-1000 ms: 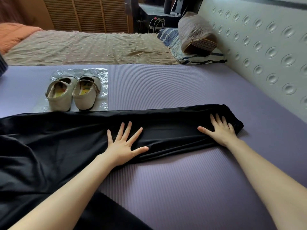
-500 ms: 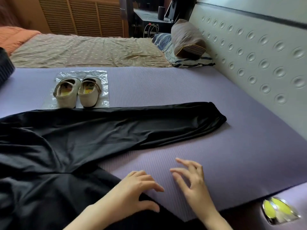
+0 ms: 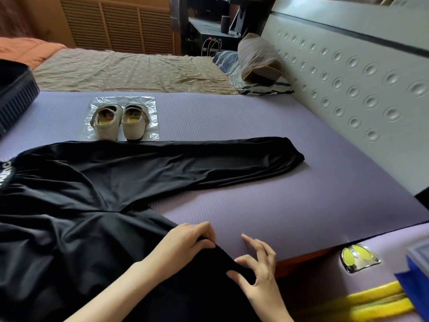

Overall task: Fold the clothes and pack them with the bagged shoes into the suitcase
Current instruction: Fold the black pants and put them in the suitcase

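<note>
Black trousers (image 3: 116, 173) lie creased, one leg outstretched; left hand (image 3: 183, 247) in closed grip on near leg; right hand (image 3: 260, 273), grip unclear.

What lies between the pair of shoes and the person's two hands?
Head view: one outstretched leg of the black trousers crosses between the shoes and the left hand and right hand; nearer them, bare purple mat.

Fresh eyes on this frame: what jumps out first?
The black trousers sprawl across the purple mat, one leg stretched out to the right. At the near leg, the left hand grips the cloth and the right hand pinches its end. Behind them, cream shoes sit on a clear plastic bag.
</note>
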{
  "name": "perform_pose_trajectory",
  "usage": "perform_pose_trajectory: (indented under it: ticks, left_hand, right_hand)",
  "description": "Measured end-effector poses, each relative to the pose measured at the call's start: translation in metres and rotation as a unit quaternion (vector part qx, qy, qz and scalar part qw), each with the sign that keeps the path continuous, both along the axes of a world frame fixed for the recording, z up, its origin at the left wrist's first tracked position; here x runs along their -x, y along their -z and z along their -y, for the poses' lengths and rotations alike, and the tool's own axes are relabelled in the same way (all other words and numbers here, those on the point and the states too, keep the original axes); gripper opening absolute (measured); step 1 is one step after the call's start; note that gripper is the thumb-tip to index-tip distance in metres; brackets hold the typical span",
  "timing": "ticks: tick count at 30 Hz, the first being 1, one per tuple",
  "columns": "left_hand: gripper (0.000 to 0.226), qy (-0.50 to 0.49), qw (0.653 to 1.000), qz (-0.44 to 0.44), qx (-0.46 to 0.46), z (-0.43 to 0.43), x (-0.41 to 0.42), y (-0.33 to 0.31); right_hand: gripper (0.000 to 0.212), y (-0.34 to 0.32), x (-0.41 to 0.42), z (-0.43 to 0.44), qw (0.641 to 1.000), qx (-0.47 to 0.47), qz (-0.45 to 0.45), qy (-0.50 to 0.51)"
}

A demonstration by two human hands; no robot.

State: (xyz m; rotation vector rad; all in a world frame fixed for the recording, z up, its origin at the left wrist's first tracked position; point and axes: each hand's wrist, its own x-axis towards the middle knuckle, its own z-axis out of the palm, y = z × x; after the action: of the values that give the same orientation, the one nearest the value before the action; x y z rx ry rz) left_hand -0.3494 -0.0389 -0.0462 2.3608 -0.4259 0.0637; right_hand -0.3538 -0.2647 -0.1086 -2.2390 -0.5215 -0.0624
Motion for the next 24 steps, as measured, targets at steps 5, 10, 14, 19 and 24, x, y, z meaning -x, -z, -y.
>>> perform_pose_trajectory:
  ticks: [5, 10, 14, 19, 24]
  left_hand:
    - [0.021, -0.099, 0.985, 0.011, 0.142, -0.004, -0.005, -0.027]
    - [0.022, -0.169, 0.960, 0.024, 0.222, -0.007, -0.017, -0.041]
    - [0.013, -0.214, 0.945, 0.050, 0.244, -0.005, -0.027, -0.047]
    - [0.005, -0.291, 0.927, 0.098, 0.216, -0.008, -0.046, -0.049]
    - [0.035, -0.341, 0.932, 0.119, -0.030, -0.014, -0.064, -0.018]
  right_hand:
    - [0.038, -0.028, 0.005, 0.016, 0.998, -0.037, -0.054, 0.020]
    - [0.040, -0.072, -0.013, 0.030, 0.991, -0.063, -0.118, -0.010]
    - [0.031, -0.112, -0.054, 0.029, 0.997, -0.042, -0.041, 0.056]
    - [0.029, -0.176, -0.113, 0.003, 0.967, 0.150, 0.184, 0.093]
    - [0.054, -0.126, -0.162, -0.016, 0.924, 0.354, 0.142, 0.019]
